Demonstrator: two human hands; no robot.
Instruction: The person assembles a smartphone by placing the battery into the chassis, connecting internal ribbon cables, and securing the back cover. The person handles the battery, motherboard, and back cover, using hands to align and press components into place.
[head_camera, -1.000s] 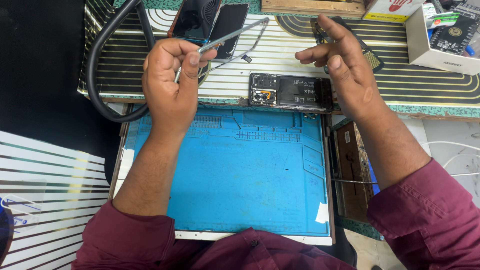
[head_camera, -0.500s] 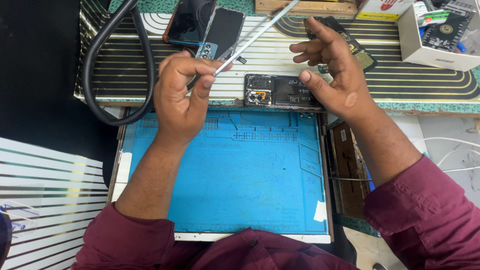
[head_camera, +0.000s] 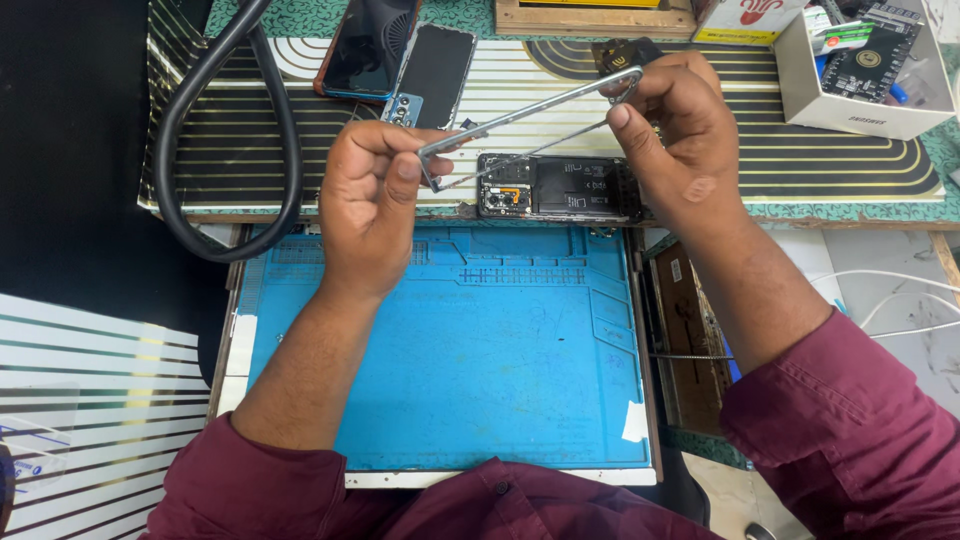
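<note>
**Bench inspection: thin metal frame held in 2 hands over opened phone**

Workbench surface consists of a blue silicone repair mat (head_camera: 450, 350), smooth, rectangular, moulded with small compartments along its top and right edges. Behind it lies a striped cream-and-black board (head_camera: 800, 160) with curved line pattern.

Left hand (head_camera: 372, 205) is curled closed, thumb and fingers pinching the lower end of a thin silver metal frame (head_camera: 520, 115). Right hand (head_camera: 680, 125) is likewise closed, fingertips gripping the upper end at its rounded corner. The frame is a slim, hollow rectangle, seen nearly edge-on, tilted upward from left to right, and held clear of the bench.

Directly beneath the frame, on the striped board just past the mat's top edge, rests an opened phone body (head_camera: 560, 187), dark, rectangular, with exposed internal parts and a small orange component at its left end.

2 dark, glossy phones (head_camera: 400, 60) lie side by side further back. A thick black rubber hose (head_camera: 175, 150) loops at the left. A white cardboard box (head_camera: 850, 85) holding a black circuit board sits at the upper right. Maroon sleeves (head_camera: 850, 430) cover both forearms.
</note>
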